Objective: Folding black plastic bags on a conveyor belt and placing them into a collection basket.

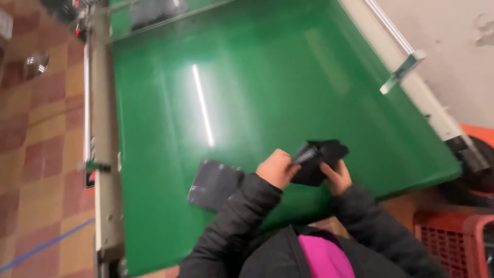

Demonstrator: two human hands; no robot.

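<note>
Glossy green conveyor belt (247, 92) filled the view. At left lay a flat dark plastic pouch (213, 184) — just beside the left hand (278, 168). That hand and the right hand (337, 177) pinched a folded black garment (321, 157) between them, over the belt's near edge.

Both arms reach forward from the bottom of the view, bent at the elbows and clothed in dark padded sleeves that end at the wrists. The left hand (278, 167) is curled into a loose fist, knuckles up, its fingers closed in a pinch grip just past the near edge of the green bench. The right hand (337, 177) sits close beside it, slightly nearer the body, palm turned inward, fingers and thumb wrapped in a grip. The two hands are near each other, wrists angled toward one another. Motion blur hides the individual fingertips.
</note>
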